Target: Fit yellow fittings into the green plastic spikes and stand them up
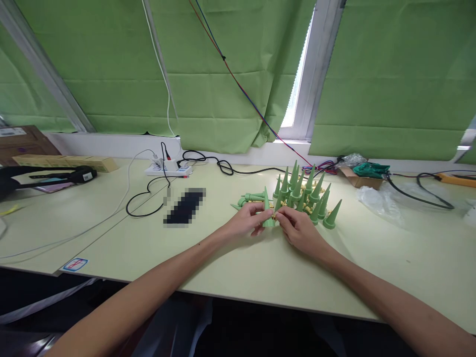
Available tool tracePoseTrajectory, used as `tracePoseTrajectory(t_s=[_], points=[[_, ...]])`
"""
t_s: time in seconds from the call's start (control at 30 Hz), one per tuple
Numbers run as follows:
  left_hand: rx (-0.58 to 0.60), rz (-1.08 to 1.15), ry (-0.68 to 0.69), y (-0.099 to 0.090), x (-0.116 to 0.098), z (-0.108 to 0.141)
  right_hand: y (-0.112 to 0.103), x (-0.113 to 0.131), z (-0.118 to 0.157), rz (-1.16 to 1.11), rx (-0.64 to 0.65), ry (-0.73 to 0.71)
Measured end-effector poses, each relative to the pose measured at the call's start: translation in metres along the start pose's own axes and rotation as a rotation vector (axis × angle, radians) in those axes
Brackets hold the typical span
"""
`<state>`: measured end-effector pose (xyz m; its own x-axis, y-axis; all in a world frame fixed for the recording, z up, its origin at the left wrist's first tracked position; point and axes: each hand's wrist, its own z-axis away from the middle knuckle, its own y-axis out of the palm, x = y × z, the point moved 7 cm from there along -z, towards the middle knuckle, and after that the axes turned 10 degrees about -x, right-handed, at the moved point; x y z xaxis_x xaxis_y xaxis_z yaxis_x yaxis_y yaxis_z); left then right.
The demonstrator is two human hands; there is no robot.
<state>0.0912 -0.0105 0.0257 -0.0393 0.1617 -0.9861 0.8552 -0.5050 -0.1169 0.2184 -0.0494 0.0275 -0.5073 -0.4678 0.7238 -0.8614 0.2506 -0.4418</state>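
Note:
My left hand (245, 220) is closed around a green cone-shaped spike (267, 199), which stands point up with its wide base showing below my fingers. Right beside it, my right hand (300, 229) pinches with thumb and fingertips at the spike's side. A bit of yellow shows between the two hands, too small to make out. Just beyond my hands stand several more green spikes (329, 219), points up. Small yellow pieces (308, 210) lie scattered among them. To the left, a few green spikes (256, 197) lie on their sides.
A blurred dark patch (185, 208) lies left of my hands. Behind it is a white power strip (169, 170) with black and white cables. At the right sit a small cardboard box (360, 178) and clear plastic bags (381, 204). The table's edge (260, 304) runs close before me.

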Motion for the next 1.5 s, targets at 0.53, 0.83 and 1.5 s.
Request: tracePoseTrajectory(t_s=[0.53,0.83,1.5], points=[[-0.071,-0.328,0.281,0.005,-0.016,0.007,0.003,-0.009,0.0,0.032,0.022,0.023],[-0.111,-0.556,0.506,0.006,-0.02,0.008,0.004,-0.015,-0.003,-0.035,0.002,0.11],[-0.155,0.093,-0.04,-0.009,0.017,-0.011,-0.007,-0.008,-0.002,-0.042,-0.135,0.066]])
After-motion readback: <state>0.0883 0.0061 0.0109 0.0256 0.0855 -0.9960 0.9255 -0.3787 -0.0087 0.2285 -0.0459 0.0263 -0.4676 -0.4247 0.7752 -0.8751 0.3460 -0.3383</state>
